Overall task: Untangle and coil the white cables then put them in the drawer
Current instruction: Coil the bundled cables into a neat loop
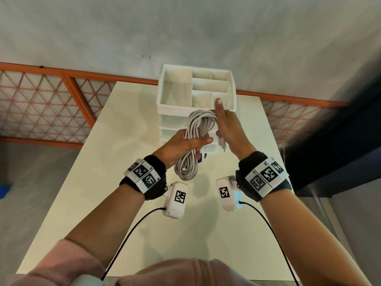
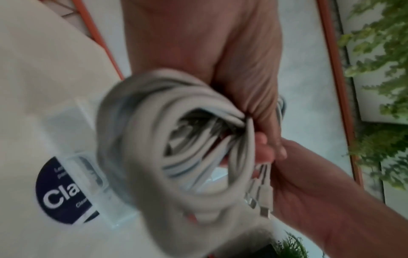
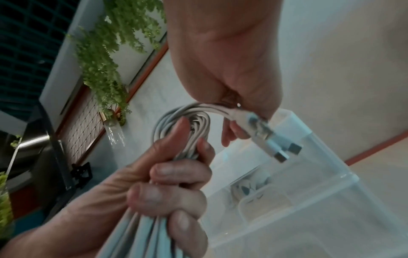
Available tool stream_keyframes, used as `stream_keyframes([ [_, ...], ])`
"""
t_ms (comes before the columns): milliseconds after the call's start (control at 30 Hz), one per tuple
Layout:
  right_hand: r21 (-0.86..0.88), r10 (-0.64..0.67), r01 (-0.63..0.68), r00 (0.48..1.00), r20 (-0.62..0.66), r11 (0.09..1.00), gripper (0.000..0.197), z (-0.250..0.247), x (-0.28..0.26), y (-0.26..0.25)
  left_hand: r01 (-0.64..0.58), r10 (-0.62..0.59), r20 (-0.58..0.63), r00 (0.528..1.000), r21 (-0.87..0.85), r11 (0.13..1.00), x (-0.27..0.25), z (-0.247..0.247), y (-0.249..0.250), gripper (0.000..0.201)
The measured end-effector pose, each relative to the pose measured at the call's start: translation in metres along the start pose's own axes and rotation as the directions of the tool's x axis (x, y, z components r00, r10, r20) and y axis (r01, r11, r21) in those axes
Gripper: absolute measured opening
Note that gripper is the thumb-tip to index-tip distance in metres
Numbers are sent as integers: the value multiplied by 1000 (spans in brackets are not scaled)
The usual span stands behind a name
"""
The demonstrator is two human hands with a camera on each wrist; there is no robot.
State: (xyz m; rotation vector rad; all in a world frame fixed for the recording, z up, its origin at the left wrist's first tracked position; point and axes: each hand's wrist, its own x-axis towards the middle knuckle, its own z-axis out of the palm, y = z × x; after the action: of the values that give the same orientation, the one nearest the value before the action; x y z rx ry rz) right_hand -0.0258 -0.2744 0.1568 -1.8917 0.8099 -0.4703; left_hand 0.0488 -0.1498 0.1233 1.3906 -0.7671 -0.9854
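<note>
A coil of white cables (image 1: 192,141) hangs in the air in front of the white drawer unit (image 1: 165,129). My left hand (image 1: 183,144) grips the coil round its middle, fingers wrapped over the strands (image 3: 167,192). My right hand (image 1: 226,126) holds the cable ends, whose plugs (image 3: 280,150) stick out below its fingers; its thumb points up. In the left wrist view the coil (image 2: 159,148) is blurred and the plugs (image 2: 262,200) lie against my right palm.
The drawer unit carries an open divided tray (image 1: 162,89) on top and stands at the far end of a pale table (image 1: 103,172). A dark round sticker (image 2: 57,192) lies on the table by its base. An orange railing (image 1: 72,79) runs behind.
</note>
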Motion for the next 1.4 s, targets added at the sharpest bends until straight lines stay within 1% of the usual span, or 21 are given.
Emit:
stream_keyframes([
  [67,-43,-94,91,991,-95,995,57,-2,1,-3,13,-13,-14,1000,-16,1000,-1,0,-4,13],
  [100,-61,-116,109,986,-118,992,56,-3,1,-4,16,-17,-21,1000,-30,999,0,0,-6,13],
  [133,-71,-108,100,987,-119,992,57,-3,1,-6,17,-18,-25,1000,-49,999,0,0,-6,12],
  [200,-65,-41,37,997,-66,997,65,2,-2,-4,-8,6,-21,1000,-86,996,1,2,-5,12],
  [300,68,69,-72,997,42,995,75,16,-11,1,-55,57,4,998,-178,983,2,7,-5,8],
  [367,112,106,-113,992,74,987,72,20,-13,2,-63,70,20,997,-240,969,0,8,-7,15],
  [433,187,131,-153,984,122,970,64,21,-15,-4,-41,54,48,997,-234,971,-1,7,-9,19],
  [500,341,206,-267,957,204,901,57,17,-17,-11,-13,31,82,996,-213,977,-1,6,-9,23],
  [533,399,237,-324,938,252,858,55,13,-18,-15,-6,25,96,995,-192,981,-1,5,-8,27],
  [567,420,264,-368,921,286,830,56,11,-18,-17,-13,30,104,994,-160,987,-1,4,-7,29],
  [633,366,294,-404,900,321,839,58,9,-17,-16,-40,48,96,994,-88,995,0,1,-7,32],
  [700,245,312,-395,896,316,886,61,10,-17,-14,-62,65,76,995,-39,997,1,-1,-9,39],
  [767,180,329,-395,892,309,901,62,14,-16,-11,-75,77,53,996,-44,996,0,1,-12,40],
  [867,116,333,-381,893,303,917,65,14,-15,-14,-88,90,11,996,-113,990,-2,8,-14,33],
  [933,115,323,-378,886,332,919,63,10,-14,-17,-111,110,-14,994,-118,987,-3,13,-14,30],
  [1000,141,325,-399,870,371,906,60,6,-12,-17,-127,125,-28,992,-105,986,-2,14,-12,35],
  [1067,166,323,-414,858,400,895,60,4,-9,-12,-113,110,-43,993,-89,990,-2,14,-9,37],
  [1167,167,292,-403,841,456,900,63,4,-11,-6,-105,101,-108,989,-34,994,0,11,-9,29],
  [1233,141,290,-393,837,464,909,61,2,-13,-6,-99,94,-167,981,-22,995,1,11,-10,24],
  [1300,122,299,-399,827,475,909,59,3,-14,-4,-79,67,-206,976,-52,996,2,12,-11,23],
  [1400,167,282,-407,823,493,898,59,5,-12,6,-56,22,-209,978,-157,986,0,14,-9,24],
])
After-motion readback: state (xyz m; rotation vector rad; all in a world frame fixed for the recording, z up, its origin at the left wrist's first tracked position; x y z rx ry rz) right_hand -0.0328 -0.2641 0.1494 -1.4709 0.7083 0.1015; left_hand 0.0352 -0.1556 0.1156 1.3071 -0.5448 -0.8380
